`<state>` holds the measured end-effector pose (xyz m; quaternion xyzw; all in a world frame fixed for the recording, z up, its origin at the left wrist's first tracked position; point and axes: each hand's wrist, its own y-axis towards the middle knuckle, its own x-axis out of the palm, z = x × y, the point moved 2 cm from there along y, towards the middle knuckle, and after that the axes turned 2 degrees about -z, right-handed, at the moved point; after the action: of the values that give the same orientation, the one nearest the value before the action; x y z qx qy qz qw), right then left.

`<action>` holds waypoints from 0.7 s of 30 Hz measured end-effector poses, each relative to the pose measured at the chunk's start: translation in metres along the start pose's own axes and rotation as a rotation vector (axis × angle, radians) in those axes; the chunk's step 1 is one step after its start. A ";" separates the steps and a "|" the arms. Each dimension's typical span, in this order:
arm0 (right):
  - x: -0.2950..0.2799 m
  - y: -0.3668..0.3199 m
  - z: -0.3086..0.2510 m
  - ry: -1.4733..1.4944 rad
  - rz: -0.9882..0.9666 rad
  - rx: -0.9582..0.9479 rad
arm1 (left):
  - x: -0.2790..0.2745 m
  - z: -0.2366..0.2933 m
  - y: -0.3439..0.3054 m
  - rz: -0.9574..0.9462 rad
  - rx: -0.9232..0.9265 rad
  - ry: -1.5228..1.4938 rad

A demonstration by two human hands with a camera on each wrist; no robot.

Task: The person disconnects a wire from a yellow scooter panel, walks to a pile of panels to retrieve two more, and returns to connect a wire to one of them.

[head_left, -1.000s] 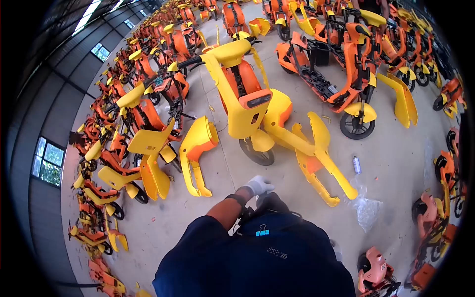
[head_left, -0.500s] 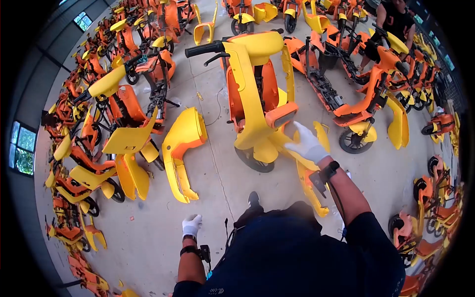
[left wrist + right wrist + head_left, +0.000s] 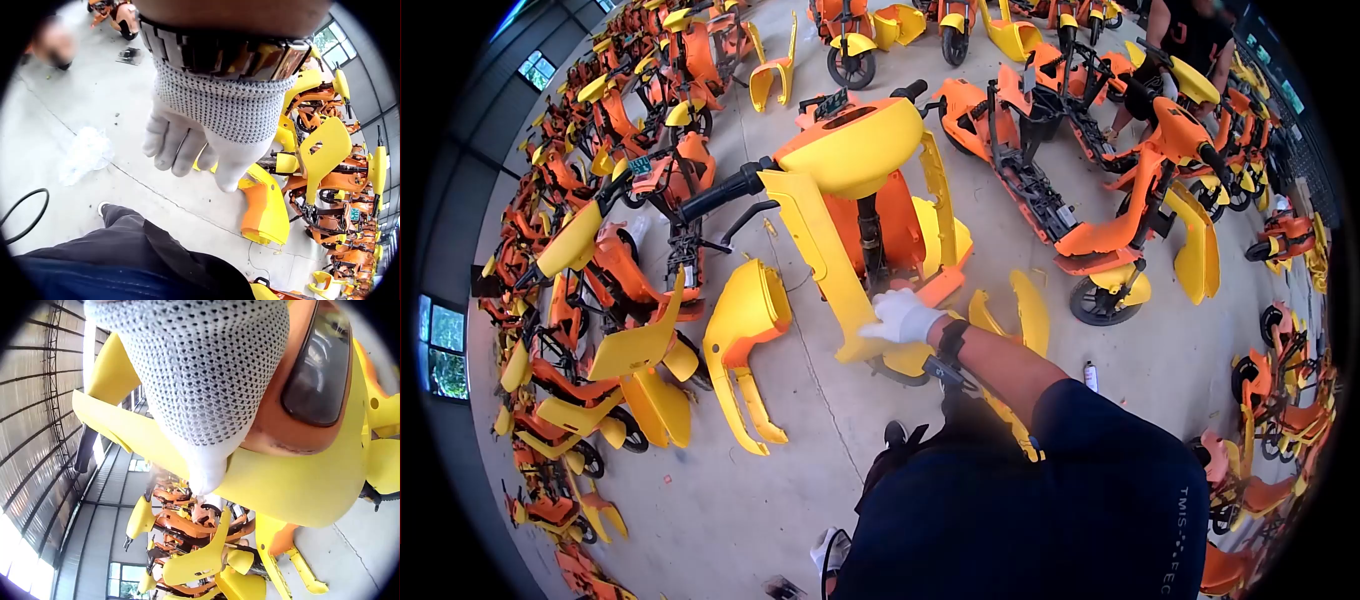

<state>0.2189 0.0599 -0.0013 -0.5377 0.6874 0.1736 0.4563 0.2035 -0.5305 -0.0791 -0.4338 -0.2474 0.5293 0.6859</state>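
A yellow front panel with an orange headlight housing hangs below a scooter's yellow handlebar cover. On the panel's lower part, the gloved right hand grips beside the housing. The right wrist view has this hand against the panel, next to the dark headlight lens; most of its fingers are hidden there. Low by the body, the gloved left hand holds nothing. Its fingers hang loosely bent in the left wrist view, where the hand is above the floor.
A yellow-orange body shell lies on the floor to the left. Rows of scooters stand on both sides. A spray can is at the right, and another person is at the back right. Clear plastic lies on the floor.
The right hand has moved left onto the front panel. The scooter's handlebar and cover appear nearer and farther left. The left hand has moved down towards the frame's bottom edge.
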 end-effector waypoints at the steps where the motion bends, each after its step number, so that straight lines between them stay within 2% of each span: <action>1: 0.000 0.001 0.002 0.020 -0.031 -0.027 | 0.011 0.001 -0.005 0.044 0.016 0.059; 2: -0.001 -0.002 0.002 0.029 0.026 -0.077 | 0.021 0.004 -0.011 0.088 0.028 0.120; 5: -0.012 -0.022 0.001 0.205 0.083 -0.184 | 0.052 0.026 -0.020 0.054 0.128 0.055; 6: -0.031 -0.031 -0.001 0.145 -0.126 -0.127 | 0.059 0.033 -0.019 0.053 0.124 0.087; 9: -0.042 -0.052 0.010 0.440 -0.268 -0.043 | 0.089 0.066 -0.014 0.026 0.141 0.179; 10: -0.058 -0.065 0.007 0.577 -0.085 -0.127 | 0.105 0.085 -0.023 0.012 0.154 0.206; 11: -0.057 -0.073 0.013 0.796 -0.033 -0.074 | 0.116 0.100 -0.027 -0.002 0.165 0.232; 13: -0.096 -0.099 0.005 1.043 -0.078 0.184 | 0.124 0.116 -0.012 -0.009 0.173 0.223; 17: -0.040 -0.102 0.047 1.806 0.270 0.262 | 0.146 0.163 -0.006 -0.052 0.337 0.038; 19: -0.025 -0.103 0.056 2.112 0.389 0.318 | 0.155 0.186 0.000 -0.163 0.369 -0.074; 21: -0.021 -0.103 0.060 2.259 0.413 0.286 | 0.169 0.209 0.008 -0.331 0.429 -0.135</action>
<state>0.3377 0.0786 0.0110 -0.2074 0.7918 -0.4138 -0.3985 0.0864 -0.3016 -0.0014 -0.1963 -0.2423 0.4778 0.8212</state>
